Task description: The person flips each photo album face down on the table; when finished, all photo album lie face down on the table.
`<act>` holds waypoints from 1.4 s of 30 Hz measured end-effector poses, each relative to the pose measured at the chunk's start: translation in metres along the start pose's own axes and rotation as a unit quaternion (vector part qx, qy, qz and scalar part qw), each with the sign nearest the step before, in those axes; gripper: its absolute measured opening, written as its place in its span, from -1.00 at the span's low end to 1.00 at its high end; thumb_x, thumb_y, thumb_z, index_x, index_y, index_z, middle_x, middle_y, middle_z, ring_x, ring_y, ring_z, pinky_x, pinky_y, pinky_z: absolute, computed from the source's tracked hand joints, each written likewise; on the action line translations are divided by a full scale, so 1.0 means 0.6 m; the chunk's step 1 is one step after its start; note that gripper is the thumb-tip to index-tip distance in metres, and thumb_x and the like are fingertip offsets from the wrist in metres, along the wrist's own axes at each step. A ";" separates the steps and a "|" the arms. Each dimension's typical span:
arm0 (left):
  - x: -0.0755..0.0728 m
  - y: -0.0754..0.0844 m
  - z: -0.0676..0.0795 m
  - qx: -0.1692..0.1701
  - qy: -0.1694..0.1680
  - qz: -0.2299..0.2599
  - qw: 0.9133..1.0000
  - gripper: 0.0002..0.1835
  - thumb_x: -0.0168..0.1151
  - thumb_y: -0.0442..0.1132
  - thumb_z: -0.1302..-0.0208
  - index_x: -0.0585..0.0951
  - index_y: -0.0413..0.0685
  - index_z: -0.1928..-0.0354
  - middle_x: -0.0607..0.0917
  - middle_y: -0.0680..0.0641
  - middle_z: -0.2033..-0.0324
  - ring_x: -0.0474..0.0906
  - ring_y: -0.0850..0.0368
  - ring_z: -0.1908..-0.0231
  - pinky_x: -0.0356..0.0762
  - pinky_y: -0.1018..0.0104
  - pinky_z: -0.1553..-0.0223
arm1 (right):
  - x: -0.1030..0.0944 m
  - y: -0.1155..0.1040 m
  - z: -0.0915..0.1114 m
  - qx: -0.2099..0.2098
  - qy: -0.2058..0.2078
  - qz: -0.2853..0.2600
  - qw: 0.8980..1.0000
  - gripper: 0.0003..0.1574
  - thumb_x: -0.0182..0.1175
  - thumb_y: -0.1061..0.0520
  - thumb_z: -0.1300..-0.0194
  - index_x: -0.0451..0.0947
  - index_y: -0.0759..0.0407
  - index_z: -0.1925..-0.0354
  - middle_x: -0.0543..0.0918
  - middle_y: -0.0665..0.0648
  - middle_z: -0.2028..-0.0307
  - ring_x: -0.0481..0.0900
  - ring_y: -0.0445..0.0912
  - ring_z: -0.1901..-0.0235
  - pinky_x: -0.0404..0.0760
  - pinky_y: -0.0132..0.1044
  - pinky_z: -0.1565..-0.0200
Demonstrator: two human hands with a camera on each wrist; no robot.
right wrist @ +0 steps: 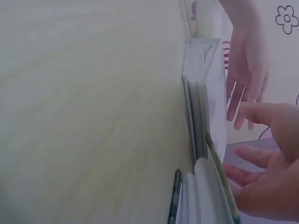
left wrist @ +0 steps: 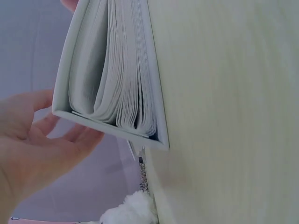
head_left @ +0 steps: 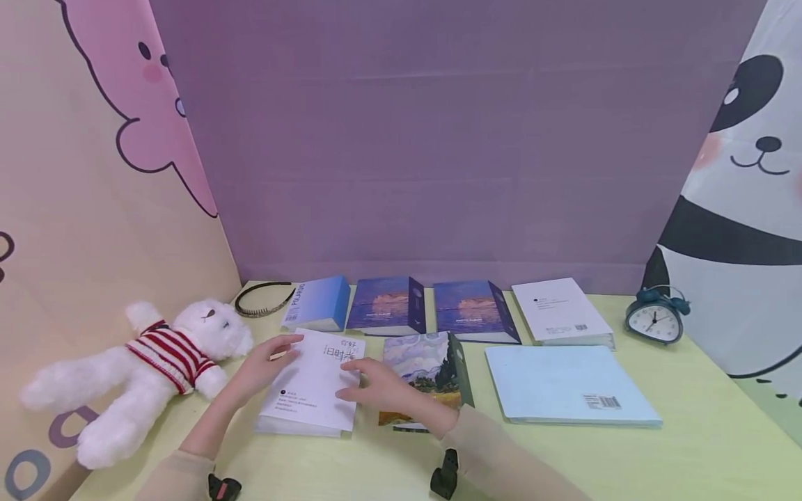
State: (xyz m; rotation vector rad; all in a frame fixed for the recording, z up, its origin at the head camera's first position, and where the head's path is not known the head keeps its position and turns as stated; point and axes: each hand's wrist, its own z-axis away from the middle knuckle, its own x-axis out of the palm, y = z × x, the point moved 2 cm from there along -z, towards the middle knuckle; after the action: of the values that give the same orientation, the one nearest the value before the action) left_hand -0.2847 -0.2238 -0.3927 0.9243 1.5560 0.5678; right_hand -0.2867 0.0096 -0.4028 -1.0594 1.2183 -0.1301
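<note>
A thick white photo album (head_left: 313, 390) with dark lettering lies flat on the table, its page edges facing me. My left hand (head_left: 266, 365) is at the album's left side; in the left wrist view its fingers (left wrist: 84, 140) reach along the spine, with the thumb beside the cover. Over the album's right part hovers my right hand (head_left: 382, 386), its fingers spread and holding nothing. Beneath my right wrist, a photo album with a painted landscape cover (head_left: 432, 362) lies just right of the white one.
Along the back lie a headband (head_left: 263, 313), a blue album (head_left: 318, 303), two purple-blue albums (head_left: 388, 303) and another white album (head_left: 560, 306). A light blue album (head_left: 551, 383) and an alarm clock (head_left: 654, 320) sit at right, a white teddy bear (head_left: 163, 369) at left.
</note>
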 end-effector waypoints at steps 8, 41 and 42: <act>-0.003 -0.021 0.008 -0.047 -0.050 -0.001 0.998 -0.41 0.16 -0.35 -0.26 0.26 -0.42 -0.30 0.34 -0.43 -0.24 0.29 -0.35 -0.23 0.33 -0.10 -0.22 | 0.012 0.004 0.000 0.034 -0.003 0.007 0.999 -0.23 0.29 -0.08 -0.18 0.37 0.25 -0.25 0.30 0.29 -0.24 0.35 0.10 -0.19 0.46 -0.04 -0.10; -0.020 -0.032 0.028 -0.110 -0.154 0.081 0.978 -0.28 -0.07 -0.09 -0.45 -0.01 -0.53 -0.36 0.44 -0.41 -0.16 0.55 0.03 0.02 0.56 0.11 -0.01 | 0.031 -0.009 0.007 0.058 -0.005 -0.015 0.998 -0.13 0.31 -0.04 -0.16 0.28 0.32 -0.30 0.25 0.33 -0.24 0.35 -0.01 -0.10 0.44 -0.26 0.12; -0.021 -0.031 0.027 -0.113 -0.154 0.091 0.977 -0.28 -0.08 -0.09 -0.45 -0.03 -0.51 -0.37 0.52 -0.36 -0.08 0.58 0.13 0.13 0.60 0.17 0.08 | 0.031 -0.009 0.006 0.058 -0.005 -0.014 0.998 -0.14 0.31 -0.04 -0.16 0.28 0.31 -0.31 0.26 0.32 -0.23 0.35 -0.02 -0.09 0.43 -0.27 0.14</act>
State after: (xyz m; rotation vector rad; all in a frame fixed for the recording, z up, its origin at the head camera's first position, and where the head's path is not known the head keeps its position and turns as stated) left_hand -0.2733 -0.2469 -0.4031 0.9353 1.1122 0.6806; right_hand -0.2742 -0.0023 -0.4120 -0.9754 1.1738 -0.2152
